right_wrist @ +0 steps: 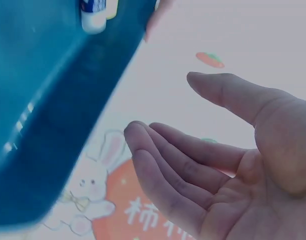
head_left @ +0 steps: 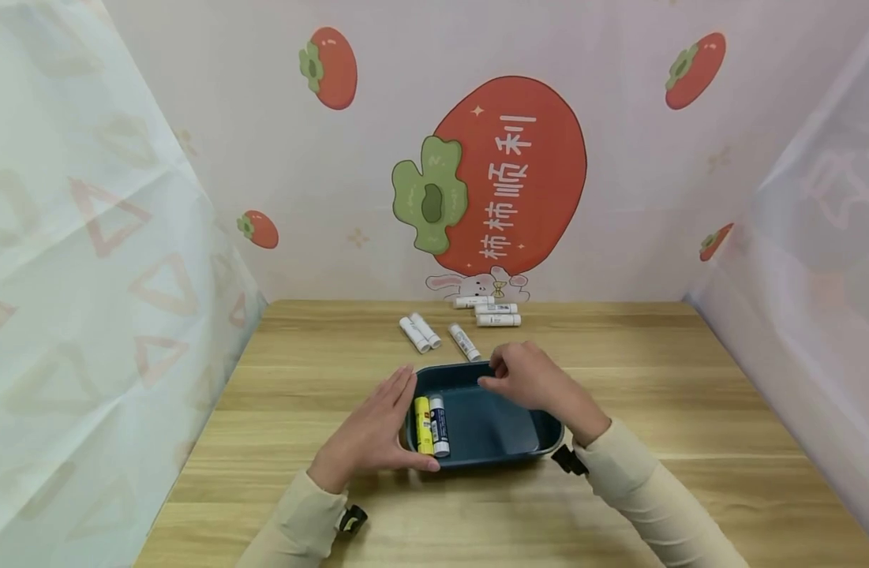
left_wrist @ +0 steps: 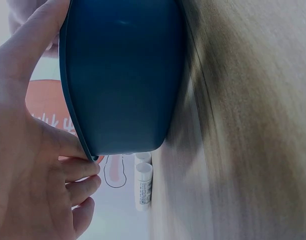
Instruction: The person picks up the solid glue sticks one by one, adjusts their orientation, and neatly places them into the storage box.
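A dark blue tray (head_left: 491, 430) stands on the table in the head view. My left hand (head_left: 370, 432) holds its left end, thumb along the near rim and fingers at the far left corner. At that end, inside the tray, a yellow glue stick (head_left: 423, 426) and a dark blue glue stick with white ends (head_left: 439, 426) lie side by side. My right hand (head_left: 537, 380) hovers over the tray's far right part. The right wrist view shows its fingers (right_wrist: 178, 185) loosely bent and apart from the thumb, with nothing between them.
Behind the tray lie several white glue sticks: a pair (head_left: 420, 333) at left, a single one (head_left: 465, 342) close to the far rim, and a group (head_left: 496, 310) near the back wall. The wooden table (head_left: 320, 339) meets patterned sheets at its back and sides.
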### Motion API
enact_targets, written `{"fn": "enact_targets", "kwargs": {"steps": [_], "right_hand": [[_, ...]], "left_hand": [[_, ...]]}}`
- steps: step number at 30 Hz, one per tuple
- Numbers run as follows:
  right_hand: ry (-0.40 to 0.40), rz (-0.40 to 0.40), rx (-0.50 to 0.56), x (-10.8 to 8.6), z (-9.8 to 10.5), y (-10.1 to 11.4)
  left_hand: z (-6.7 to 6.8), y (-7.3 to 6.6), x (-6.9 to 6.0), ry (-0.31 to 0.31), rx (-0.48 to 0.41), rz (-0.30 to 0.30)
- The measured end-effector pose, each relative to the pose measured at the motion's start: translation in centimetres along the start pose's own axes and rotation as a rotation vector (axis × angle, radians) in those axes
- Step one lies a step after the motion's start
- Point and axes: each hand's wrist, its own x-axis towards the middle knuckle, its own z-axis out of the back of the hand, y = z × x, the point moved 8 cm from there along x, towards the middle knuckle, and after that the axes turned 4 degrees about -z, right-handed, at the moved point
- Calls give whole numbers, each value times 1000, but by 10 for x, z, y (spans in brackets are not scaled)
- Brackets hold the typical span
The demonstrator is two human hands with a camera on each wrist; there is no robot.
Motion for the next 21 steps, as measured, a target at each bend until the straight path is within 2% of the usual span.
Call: {"fn": "enact_targets", "kwargs": {"steps": [5,8,16,21], "right_hand": [[-32,-18,-32,17,19,3],[-39,-39,-53,30,23,4],[-22,-65,-94,65,16,2],[4,-107,-69,82,5,-5]], "left_hand": [[2,0,0,-9,-5,-4],[2,0,0,-11,-6,-9],[-1,3,2,-10,12,-19],[-1,2,1,-9,8,-22]]}}
